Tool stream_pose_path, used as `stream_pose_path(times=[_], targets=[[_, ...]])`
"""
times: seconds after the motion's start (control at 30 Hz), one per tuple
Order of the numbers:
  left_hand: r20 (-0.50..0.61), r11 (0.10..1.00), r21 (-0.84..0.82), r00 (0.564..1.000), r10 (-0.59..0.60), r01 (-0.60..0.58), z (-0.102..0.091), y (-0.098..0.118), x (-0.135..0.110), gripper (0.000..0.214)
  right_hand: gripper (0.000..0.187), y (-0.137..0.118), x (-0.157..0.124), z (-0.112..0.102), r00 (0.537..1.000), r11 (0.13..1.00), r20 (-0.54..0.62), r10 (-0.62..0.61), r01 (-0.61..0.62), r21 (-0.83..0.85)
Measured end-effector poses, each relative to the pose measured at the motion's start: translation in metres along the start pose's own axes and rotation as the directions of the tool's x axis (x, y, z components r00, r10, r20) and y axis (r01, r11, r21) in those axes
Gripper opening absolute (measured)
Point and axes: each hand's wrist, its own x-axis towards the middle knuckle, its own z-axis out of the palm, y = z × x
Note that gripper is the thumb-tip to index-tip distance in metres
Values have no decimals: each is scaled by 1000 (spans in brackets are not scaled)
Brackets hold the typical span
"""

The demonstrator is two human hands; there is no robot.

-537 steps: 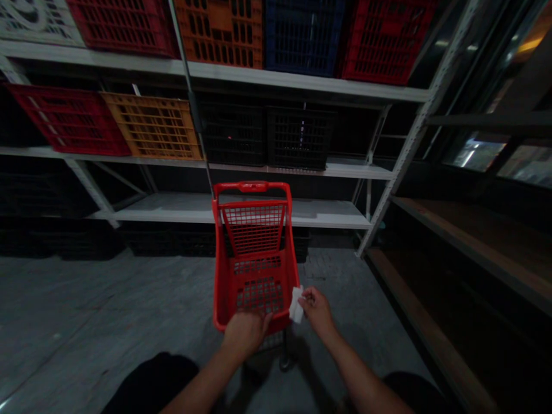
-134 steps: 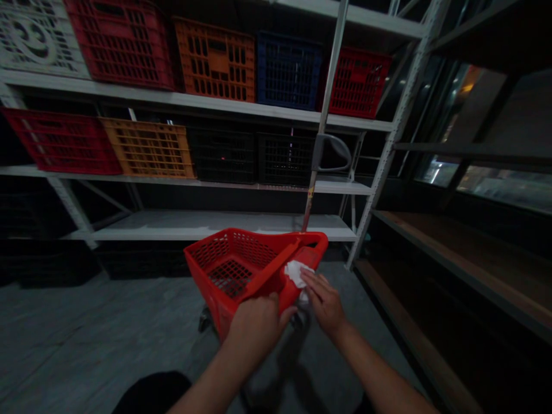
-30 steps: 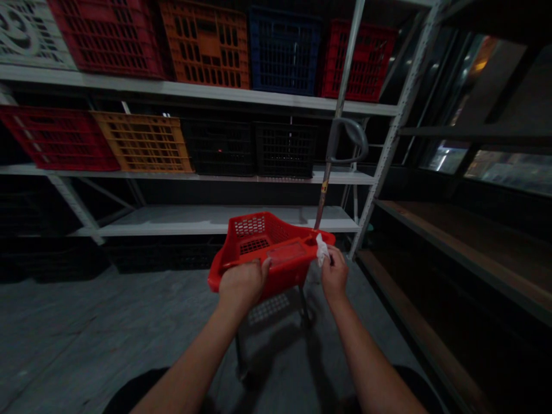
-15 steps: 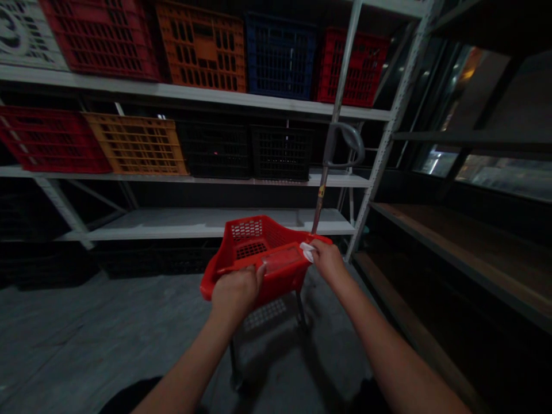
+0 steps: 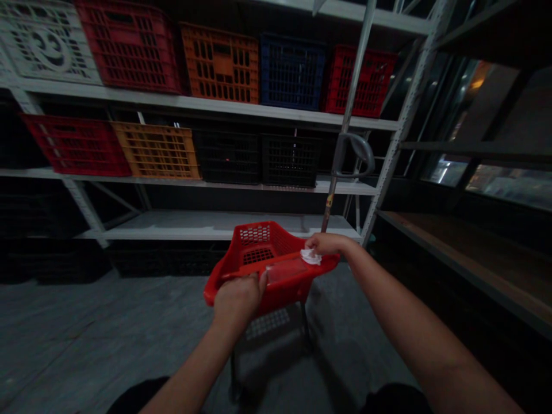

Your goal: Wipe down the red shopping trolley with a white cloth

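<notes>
A red plastic shopping cart [image 5: 297,283] with thin dark legs stands in front of me. My left hand [image 5: 238,296] is wrapped around the left part of its handle, thumb along the top. My right hand [image 5: 325,244] is closed on a crumpled white cloth [image 5: 311,257], which may be a tissue. The cloth presses on the right part of the handle, beside a clear panel [image 5: 284,269]. From above, the basket's perforated far wall shows; my hand hides part of the right rim.
White metal shelving [image 5: 241,109] behind the cart bears several crates, among them an orange crate [image 5: 222,63] and a blue crate [image 5: 292,72]. A metal pole [image 5: 356,75] with a grey handle [image 5: 356,155] rises behind the cart. Wooden shelves [image 5: 466,247] line the right side.
My right hand has turned at the wrist and sits further over the handle, baring more of the white cloth. My left hand keeps its hold. The view has swung slightly left.
</notes>
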Motion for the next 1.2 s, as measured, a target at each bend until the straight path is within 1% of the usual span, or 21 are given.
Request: stream_pose_path(times=[0.07, 0.2, 0.3, 0.37, 0.43, 0.5, 0.53, 0.6, 0.67, 0.73, 0.77, 0.8, 0.83, 0.87, 0.93, 0.97, 1.03, 1.07, 1.13, 1.17, 1.2], targets=[[7, 1000, -1, 1000, 5, -5, 1, -1, 0, 56, 14, -4, -1, 2, 999, 1000, -43, 11, -11, -7], [61, 1000, -19, 998, 7, -6, 0, -3, 4, 59, 16, -20, 0, 18, 978, 997, -202, 59, -66, -27], [125, 999, -29, 992, -20, 24, -1, -8, 7, 59, 17, -31, -14, 33, 948, 997, -315, 42, -58, -42], [150, 999, -27, 989, -18, 22, -2, -13, 8, 57, 16, -38, -29, 46, 905, 998, -426, -7, -21, -59], [176, 999, -32, 984, -5, 11, -3, -18, 9, 57, 18, -43, -43, 61, 832, 996, -551, -62, 18, -85], [212, 999, -50, 977, 4, 7, -3, -23, 10, 58, 21, -44, -54, 73, 774, 995, -628, -85, 30, -98], [232, 998, -60, 973, 5, 9, -3, -25, 11, 58, 22, -42, -58, 77, 761, 995, -644, -85, 27, -99], [248, 998, -69, 969, 8, 10, -3, -28, 12, 58, 21, -30, -65, 78, 750, 996, -658, -65, 5, -92], [252, 997, -72, 968, 11, 7, -3, -30, 13, 59, 19, -10, -71, 74, 726, 995, -688, -5, -63, -74], [258, 996, -85, 966, 14, 8, -2, -30, 14, 60, 20, 9, -77, 72, 670, 989, -740, 52, -135, -53], [260, 996, -94, 965, 12, 13, -2, -30, 15, 61, 21, 15, -80, 74, 631, 988, -773, 59, -147, -46], [258, 995, -103, 966, 11, 16, -2, -30, 15, 61, 23, 17, -82, 79, 586, 990, -809, 46, -134, -40], [251, 994, -111, 968, 13, 16, -1, -30, 15, 62, 24, 16, -83, 86, 534, 995, -845, 21, -95, -35], [243, 993, -116, 970, 16, 13, 0, -30, 16, 62, 26, 11, -83, 95, 484, 999, -875, -8, -35, -29], [237, 994, -110, 971, 20, 6, 1, -30, 16, 62, 29, -9, -79, 118, 402, 995, -915, -40, 100, 1], [238, 995, -100, 971, 23, 1, 2, -31, 16, 62, 31, -21, -76, 130, 398, 987, -916, -49, 162, 18], [245, 997, -75, 969, 36, -18, 2, -34, 16, 62, 36, -42, -69, 149, 400, 970, -915, -42, 237, 59], [246, 998, -63, 968, 45, -30, 3, -36, 17, 62, 38, -47, -66, 155, 406, 962, -913, -43, 262, 71], [247, 997, -55, 967, 57, -45, 3, -40, 18, 62, 39, -47, -63, 160, 397, 955, -916, -53, 287, 69], [248, 997, -56, 967, 59, -47, 2, -43, 18, 63, 38, -41, -64, 159, 384, 956, -922, -54, 285, 63], [249, 997, -56, 967, 61, -48, 2, -45, 19, 64, 37, -32, -65, 157, 359, 960, -932, -44, 272, 59]])
